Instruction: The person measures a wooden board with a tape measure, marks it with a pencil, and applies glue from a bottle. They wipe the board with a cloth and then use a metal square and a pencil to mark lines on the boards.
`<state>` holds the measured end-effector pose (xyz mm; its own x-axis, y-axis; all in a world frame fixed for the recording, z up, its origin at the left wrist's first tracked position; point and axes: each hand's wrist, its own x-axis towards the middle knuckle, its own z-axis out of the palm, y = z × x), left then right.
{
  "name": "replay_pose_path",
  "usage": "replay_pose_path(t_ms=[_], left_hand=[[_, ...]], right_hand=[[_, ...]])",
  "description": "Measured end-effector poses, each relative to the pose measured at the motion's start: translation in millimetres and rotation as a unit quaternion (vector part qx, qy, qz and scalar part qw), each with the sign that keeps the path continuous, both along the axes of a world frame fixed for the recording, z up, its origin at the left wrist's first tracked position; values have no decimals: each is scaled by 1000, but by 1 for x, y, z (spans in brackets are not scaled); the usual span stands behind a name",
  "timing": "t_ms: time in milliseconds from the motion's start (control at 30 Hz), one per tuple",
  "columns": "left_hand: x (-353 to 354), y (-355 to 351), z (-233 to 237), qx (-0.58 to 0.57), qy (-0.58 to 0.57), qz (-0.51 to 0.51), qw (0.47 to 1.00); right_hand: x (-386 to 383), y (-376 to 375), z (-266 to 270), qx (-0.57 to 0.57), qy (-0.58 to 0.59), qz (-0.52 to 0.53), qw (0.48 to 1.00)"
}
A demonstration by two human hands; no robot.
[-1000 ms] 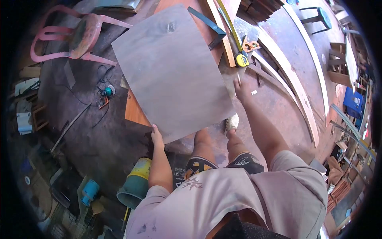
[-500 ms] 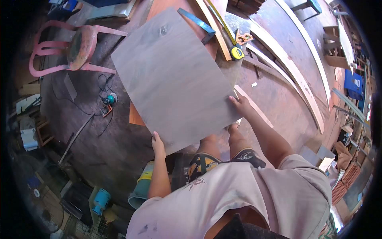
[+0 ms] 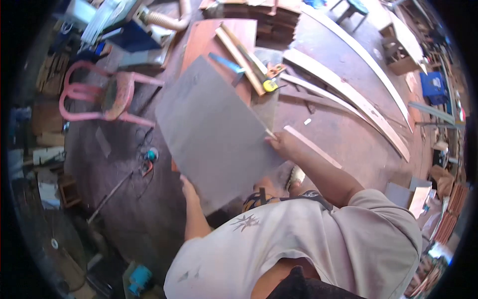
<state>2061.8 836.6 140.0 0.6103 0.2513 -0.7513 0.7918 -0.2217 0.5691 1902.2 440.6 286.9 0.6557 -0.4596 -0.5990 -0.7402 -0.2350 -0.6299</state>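
A large flat grey-brown board [image 3: 214,132] is held out in front of my body by both hands. My left hand [image 3: 189,191] grips its near left edge, with the fingers hidden underneath. On the right edge my right hand [image 3: 284,144] is closed, and a thin pale sliver shows beside its thumb, too small to name. Past the board's far right edge lie a yellow tape measure [image 3: 270,85], an orange tool [image 3: 276,70], wood strips [image 3: 241,61] and a blue-bladed square [image 3: 224,62], on or near a reddish-brown panel [image 3: 245,31].
A pink plastic chair [image 3: 119,97] stands at the left. Below it, a teal corded power tool [image 3: 151,155] lies on the floor. Long pale planks [image 3: 348,97] stretch across the right side. A blue-green stool [image 3: 356,7] is at the far right.
The board now appears more tilted and foreshortened, still in both hands. My view has shifted, so the chair and floor tool sit lower and further right, while the tape measure sits further left.
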Motion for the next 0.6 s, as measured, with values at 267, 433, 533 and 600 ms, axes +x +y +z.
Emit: replay_pose_path(t_ms=[267, 433, 533, 600], left_hand=[[-154, -48, 94, 57, -49, 23, 997], [-178, -105, 113, -28, -128, -57, 990], [-227, -169, 133, -63, -160, -99, 980], [-266, -212, 148, -57, -177, -139, 973]], right_hand=[[-170, -32, -5, 8, -149, -19, 989], [-275, -61, 0, 11, -135, -116, 984], [-360, -94, -11, -28, -184, -147, 972], [-420, -117, 7, -68, -200, -166, 963]])
